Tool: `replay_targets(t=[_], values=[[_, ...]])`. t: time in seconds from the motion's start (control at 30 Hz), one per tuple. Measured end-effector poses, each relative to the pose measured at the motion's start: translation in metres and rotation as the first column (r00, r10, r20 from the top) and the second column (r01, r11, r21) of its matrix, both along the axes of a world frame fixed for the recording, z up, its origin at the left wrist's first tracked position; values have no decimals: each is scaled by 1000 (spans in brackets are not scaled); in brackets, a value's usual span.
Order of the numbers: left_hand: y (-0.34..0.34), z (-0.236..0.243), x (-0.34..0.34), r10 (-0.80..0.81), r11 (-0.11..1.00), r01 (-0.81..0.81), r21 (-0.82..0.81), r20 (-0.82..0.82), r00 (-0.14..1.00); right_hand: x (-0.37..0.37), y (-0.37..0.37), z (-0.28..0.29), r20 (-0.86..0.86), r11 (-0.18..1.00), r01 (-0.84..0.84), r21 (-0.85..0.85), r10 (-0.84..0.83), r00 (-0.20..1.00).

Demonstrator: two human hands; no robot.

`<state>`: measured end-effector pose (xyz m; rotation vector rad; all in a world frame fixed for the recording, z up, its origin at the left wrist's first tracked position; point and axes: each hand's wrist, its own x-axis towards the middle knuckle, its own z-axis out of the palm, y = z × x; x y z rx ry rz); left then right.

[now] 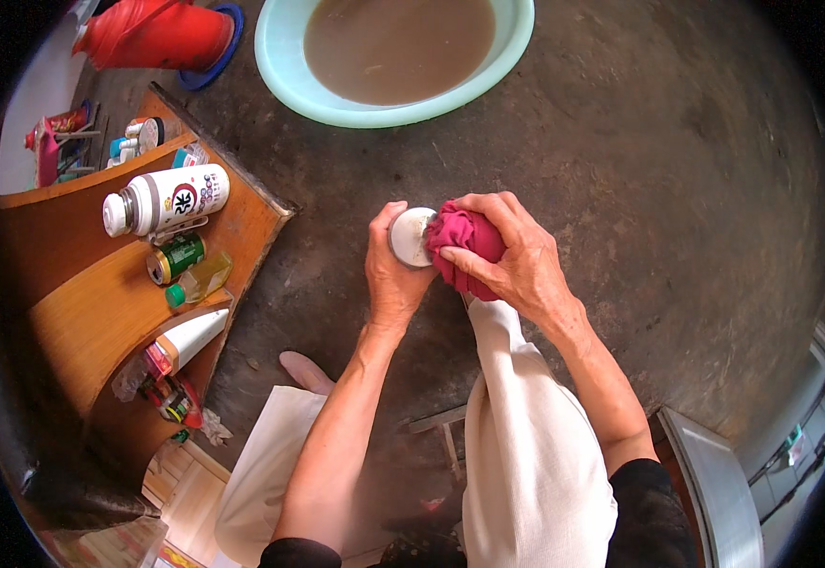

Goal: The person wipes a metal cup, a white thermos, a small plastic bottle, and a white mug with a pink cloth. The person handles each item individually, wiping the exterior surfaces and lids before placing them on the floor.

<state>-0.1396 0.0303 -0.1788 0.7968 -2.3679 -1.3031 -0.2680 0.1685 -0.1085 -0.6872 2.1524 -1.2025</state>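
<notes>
My left hand (393,275) is closed around the side of a small round thing with a white, speckled top and a grey rim (409,239); its exact kind is unclear. Bunched in my right hand (526,256) is a crimson cloth (466,244), pressed against the right edge of the white top. Fingers and thumb of the right hand wrap the cloth from above and below. Both hands are held close together over the dark floor, just beyond my knee in pale trousers (545,417).
A pale green basin (393,117) of murky brown water stands ahead. At left, a wooden shelf unit (90,293) holds a white flask (171,199), a green can (177,257) and a green-capped bottle (206,277). A red vacuum flask (152,36) is at far left.
</notes>
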Motion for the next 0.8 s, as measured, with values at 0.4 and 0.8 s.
replay_targets(t=[0.4,0.8], values=[[-2,-1,21,-41,999,40,31,15,999,-2,-22,-20,54,972,-235,16,234,971],[-2,5,8,28,997,-22,-79,77,997,7,-49,-22,-12,996,52,67,-51,999]])
